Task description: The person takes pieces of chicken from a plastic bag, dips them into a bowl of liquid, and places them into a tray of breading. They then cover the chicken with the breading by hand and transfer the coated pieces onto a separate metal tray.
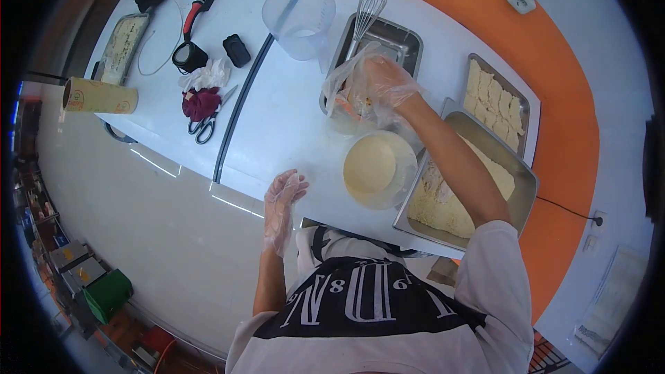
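Observation:
My right hand (pixel 388 82), in a loose clear plastic glove, reaches over a steel tray (pixel 413 40). Its fingers are bent down and closed near some orange and whitish food (pixel 352 105); the plastic partly hides what they grip. A whisk (pixel 370 8) leans in this tray. Just below that hand stands a clear tub of pale batter (pixel 370 164). At the table's front edge, my left hand (pixel 282 204), also gloved, hovers with loosely curled, parted fingers and nothing in it. To the right, under my right forearm, lies a deep steel pan of pale crumbs (pixel 443 204).
Another tray (pixel 494 100) holds pale coated pieces at the far right. A clear measuring jug (pixel 299 17) stands at the back. On the left are scissors (pixel 203 128), a maroon cloth (pixel 200 103), a knife sharpener (pixel 199 10), a black box (pixel 237 50) and a film roll (pixel 102 95).

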`<state>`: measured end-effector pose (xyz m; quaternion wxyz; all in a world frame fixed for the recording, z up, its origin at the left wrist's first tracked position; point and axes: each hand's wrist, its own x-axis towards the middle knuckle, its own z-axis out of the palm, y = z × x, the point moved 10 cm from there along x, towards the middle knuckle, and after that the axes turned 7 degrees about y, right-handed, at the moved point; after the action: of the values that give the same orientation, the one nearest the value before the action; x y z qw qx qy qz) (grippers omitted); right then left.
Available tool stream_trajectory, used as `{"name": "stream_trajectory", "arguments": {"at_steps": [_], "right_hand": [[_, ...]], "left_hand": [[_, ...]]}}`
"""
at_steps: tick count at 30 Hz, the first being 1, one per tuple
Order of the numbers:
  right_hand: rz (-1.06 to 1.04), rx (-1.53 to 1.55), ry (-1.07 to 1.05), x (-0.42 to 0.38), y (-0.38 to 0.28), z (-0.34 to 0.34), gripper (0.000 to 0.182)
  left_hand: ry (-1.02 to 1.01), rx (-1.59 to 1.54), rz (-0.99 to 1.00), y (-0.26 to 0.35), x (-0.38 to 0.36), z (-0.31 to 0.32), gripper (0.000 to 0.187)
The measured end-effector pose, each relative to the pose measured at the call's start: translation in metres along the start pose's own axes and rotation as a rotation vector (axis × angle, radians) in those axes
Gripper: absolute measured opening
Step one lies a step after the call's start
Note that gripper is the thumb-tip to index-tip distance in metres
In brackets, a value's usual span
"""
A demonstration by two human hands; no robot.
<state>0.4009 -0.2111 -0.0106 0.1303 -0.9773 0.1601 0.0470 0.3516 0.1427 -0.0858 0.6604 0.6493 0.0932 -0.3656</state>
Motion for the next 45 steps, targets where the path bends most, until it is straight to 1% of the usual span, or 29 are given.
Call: {"name": "stream_trajectory", "arguments": {"at_steps": [1,2,3,4,6,7,9,10,12,13,15,17,19,21,22,24,25,27,28,30,32,34,36,37,39,40,42,43,45], "right_hand": [[0.004,-0.003,0.003,-0.001,0.006,0.008,0.028],[-0.018,-0.03,0.114,-0.001,0.01,0.013,0.025],[-0.039,-0.058,0.228,-0.004,0.005,0.001,0.022],[-0.034,-0.06,0.233,-0.007,0.005,-0.002,0.022],[0.119,0.047,0.236,-0.013,0.014,-0.013,0.022],[0.119,0.044,0.241,-0.015,0.014,-0.023,0.022],[0.172,0.384,0.198,-0.02,0.022,-0.037,0.024],[0.174,0.381,0.2,-0.025,0.027,-0.049,0.024],[0.235,0.553,0.242,-0.029,0.042,-0.065,0.029],[0.238,0.549,0.251,-0.032,0.045,-0.072,0.029],[0.395,1.068,0.219,-0.043,0.054,-0.068,0.033],[0.422,1.066,0.216,-0.052,0.051,-0.079,0.031],[0.445,1.064,0.209,-0.061,0.049,-0.084,0.029],[0.417,1.346,0.14,-0.066,0.038,-0.081,0.028],[0.412,1.344,0.141,-0.067,0.036,-0.081,0.028],[0.395,1.447,0.102,-0.068,0.028,-0.082,0.027],[0.388,1.443,0.109,-0.069,0.023,-0.086,0.027],[0.47,1.444,0.151,-0.076,0.022,-0.091,0.027],[0.467,1.443,0.162,-0.076,0.027,-0.094,0.027],[0.405,1.384,0.199,-0.075,0.037,-0.092,0.027],[0.368,1.364,0.185,-0.068,0.055,-0.08,0.027],[0.326,1.342,0.166,-0.068,0.049,-0.087,0.027],[0.375,1.336,0.229,-0.074,0.052,-0.094,0.026],[0.377,1.338,0.232,-0.073,0.053,-0.095,0.026],[0.488,1.409,0.228,-0.071,0.062,-0.09,0.025],[0.487,1.41,0.23,-0.071,0.062,-0.09,0.025],[0.516,1.392,0.209,-0.071,0.065,-0.083,0.026],[0.515,1.394,0.209,-0.069,0.071,-0.078,0.026],[0.457,1.486,0.222,-0.061,0.077,-0.074,0.027]], "left_hand": [[-0.015,0.004,0.008,0.004,0.002,0.003,0.058],[-0.021,0.006,0.01,0.007,0.003,0.006,0.058],[-0.028,0.016,0.016,0.01,0.006,0.008,0.057],[-0.034,0.026,0.02,0.013,0.008,0.01,0.056],[-0.052,0.015,0.04,0.02,0.009,0.016,0.054],[-0.063,0.004,0.057,0.026,0.01,0.019,0.052],[-0.086,0.001,0.073,0.039,0.008,0.029,0.052],[-0.107,0.003,0.082,0.049,0.002,0.037,0.052],[-0.137,-0.019,0.09,0.063,-0.001,0.051,0.051],[-0.164,-0.037,0.092,0.07,-0.003,0.062,0.049],[-0.215,-0.062,0.097,0.083,-0.007,0.083,0.047],[-0.265,-0.088,0.104,0.102,-0.011,0.108,0.044],[-0.327,-0.114,0.259,0.136,-0.016,0.138,0.045],[-0.393,-0.132,0.493,0.159,-0.001,0.166,0.052],[-0.392,-0.134,0.499,0.171,0.004,0.179,0.052],[-0.482,-0.084,0.413,0.188,0.008,0.213,0.054],[-0.487,-0.087,0.422,0.193,0.014,0.217,0.054],[-0.565,-0.012,0.21,0.172,0.028,0.231,0.05],[-0.573,-0.01,0.216,0.173,0.032,0.234,0.05],[-0.537,0.042,0.14,0.162,0.043,0.234,0.045],[-0.531,0.037,0.146,0.158,0.047,0.236,0.046],[-0.52,0.029,0.155,0.158,0.048,0.236,0.046],[-0.499,0.029,0.189,0.16,0.048,0.234,0.048],[-0.501,0.033,0.189,0.159,0.047,0.234,0.048],[-0.474,-0.062,0.147,0.157,0.051,0.232,0.05],[-0.475,-0.06,0.149,0.156,0.054,0.232,0.05],[-0.547,-0.172,0.125,0.156,0.056,0.236,0.049],[-0.546,-0.171,0.126,0.157,0.058,0.234,0.049],[-0.689,-0.364,0.113,0.165,0.051,0.238,0.05]]}}
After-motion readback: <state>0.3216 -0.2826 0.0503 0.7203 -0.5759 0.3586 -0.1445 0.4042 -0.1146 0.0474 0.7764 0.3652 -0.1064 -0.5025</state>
